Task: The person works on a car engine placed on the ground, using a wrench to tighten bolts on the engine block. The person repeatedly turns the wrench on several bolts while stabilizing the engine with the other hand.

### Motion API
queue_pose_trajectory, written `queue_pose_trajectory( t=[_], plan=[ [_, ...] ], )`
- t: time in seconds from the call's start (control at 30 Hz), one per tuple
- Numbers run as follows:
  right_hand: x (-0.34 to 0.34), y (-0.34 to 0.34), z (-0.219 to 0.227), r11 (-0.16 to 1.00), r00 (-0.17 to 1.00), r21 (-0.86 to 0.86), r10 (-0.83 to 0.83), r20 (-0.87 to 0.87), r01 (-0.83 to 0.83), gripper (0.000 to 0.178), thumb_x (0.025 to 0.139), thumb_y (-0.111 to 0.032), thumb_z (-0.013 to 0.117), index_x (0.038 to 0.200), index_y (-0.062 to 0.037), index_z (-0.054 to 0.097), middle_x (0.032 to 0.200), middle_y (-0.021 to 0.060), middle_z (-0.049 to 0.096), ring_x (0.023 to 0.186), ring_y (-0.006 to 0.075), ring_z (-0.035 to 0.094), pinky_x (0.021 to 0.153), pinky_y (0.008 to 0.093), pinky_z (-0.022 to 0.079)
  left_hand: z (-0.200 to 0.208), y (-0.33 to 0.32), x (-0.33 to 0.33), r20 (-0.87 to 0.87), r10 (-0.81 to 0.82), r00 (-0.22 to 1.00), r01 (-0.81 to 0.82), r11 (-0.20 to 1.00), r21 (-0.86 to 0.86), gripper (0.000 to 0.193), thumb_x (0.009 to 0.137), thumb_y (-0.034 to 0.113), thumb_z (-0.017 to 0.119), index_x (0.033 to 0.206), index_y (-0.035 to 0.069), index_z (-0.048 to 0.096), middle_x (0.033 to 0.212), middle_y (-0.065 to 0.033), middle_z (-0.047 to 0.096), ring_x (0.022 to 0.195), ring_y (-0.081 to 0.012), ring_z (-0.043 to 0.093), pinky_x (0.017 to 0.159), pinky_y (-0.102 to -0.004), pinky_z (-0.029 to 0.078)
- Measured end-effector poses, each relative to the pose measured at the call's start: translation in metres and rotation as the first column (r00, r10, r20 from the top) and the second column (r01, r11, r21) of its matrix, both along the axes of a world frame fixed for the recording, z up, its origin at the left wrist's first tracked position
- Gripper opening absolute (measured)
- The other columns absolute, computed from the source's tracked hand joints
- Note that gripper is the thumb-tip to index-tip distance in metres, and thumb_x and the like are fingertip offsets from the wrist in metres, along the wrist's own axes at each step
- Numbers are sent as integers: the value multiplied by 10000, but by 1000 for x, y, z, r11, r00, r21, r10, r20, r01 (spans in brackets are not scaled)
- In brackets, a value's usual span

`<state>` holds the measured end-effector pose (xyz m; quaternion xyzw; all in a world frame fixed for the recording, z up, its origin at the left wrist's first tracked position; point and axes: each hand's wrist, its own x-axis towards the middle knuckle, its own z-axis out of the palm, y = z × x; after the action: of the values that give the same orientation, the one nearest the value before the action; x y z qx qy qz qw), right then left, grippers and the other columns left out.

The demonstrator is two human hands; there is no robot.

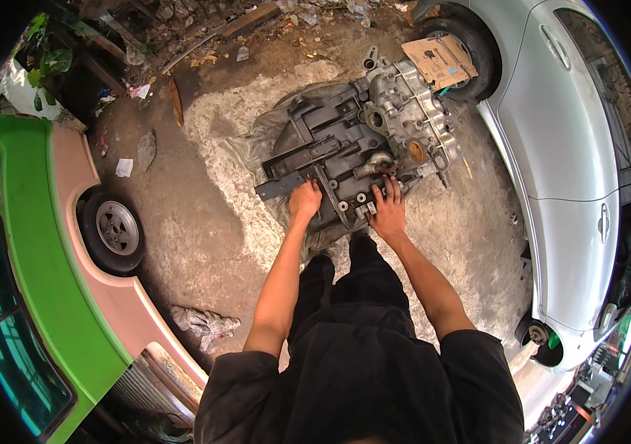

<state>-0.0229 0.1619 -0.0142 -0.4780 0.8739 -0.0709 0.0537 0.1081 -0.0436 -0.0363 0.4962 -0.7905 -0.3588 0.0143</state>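
A dark metal engine block point(345, 159) lies on its side on the ground in front of my feet, with a silvery cylinder head point(408, 111) along its right side. My left hand point(306, 200) is closed at the block's near left edge, beside a flat dark metal bracket point(281, 187). Its fingertips are partly hidden against the metal. My right hand point(389, 209) rests on the near right part of the block, fingers stretched and slightly spread. A short curved pipe fitting point(375, 166) sits just beyond those fingers.
Grey cloth point(245, 152) lies under the engine. A green and pink vehicle point(71, 200) stands at left, a silver car point(563, 163) at right. Cardboard point(440, 61) leans by the car's tyre. A crumpled rag point(204, 323) and scattered litter lie on the rough ground.
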Motion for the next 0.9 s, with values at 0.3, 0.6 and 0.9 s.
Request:
queue_pose_trajectory(
  t=[0.3,0.6,0.9],
  plan=[
    [0,0,-2,1000,1000,8,2,-3,-2,894,685,-277,833,1459,-149,405,1587,155,238,1502,355,152,1179,545,245,45,18,38,-371,211,904,-214,976,33,177,955,124,611,958,-52,620,757,-210,691,711,-384,682,667,-450,516],
    [-2,-1,-5,999,1000,-37,23,-15,-24,855,681,-261,829,1424,-118,431,1573,184,240,1491,392,155,1195,515,231,23,70,92,-386,257,886,-152,947,283,98,870,-3,656,869,-34,563,765,-173,709,759,-272,729,708,-369,547],
    [0,-1,0,999,1000,-32,17,-22,-17,868,665,-236,832,1423,-128,424,1569,186,249,1489,394,164,1173,528,269,-8,95,80,-345,110,932,16,939,343,635,877,-21,530,1460,124,322,861,-187,616,760,-343,628,720,-408,483]
  ],
)
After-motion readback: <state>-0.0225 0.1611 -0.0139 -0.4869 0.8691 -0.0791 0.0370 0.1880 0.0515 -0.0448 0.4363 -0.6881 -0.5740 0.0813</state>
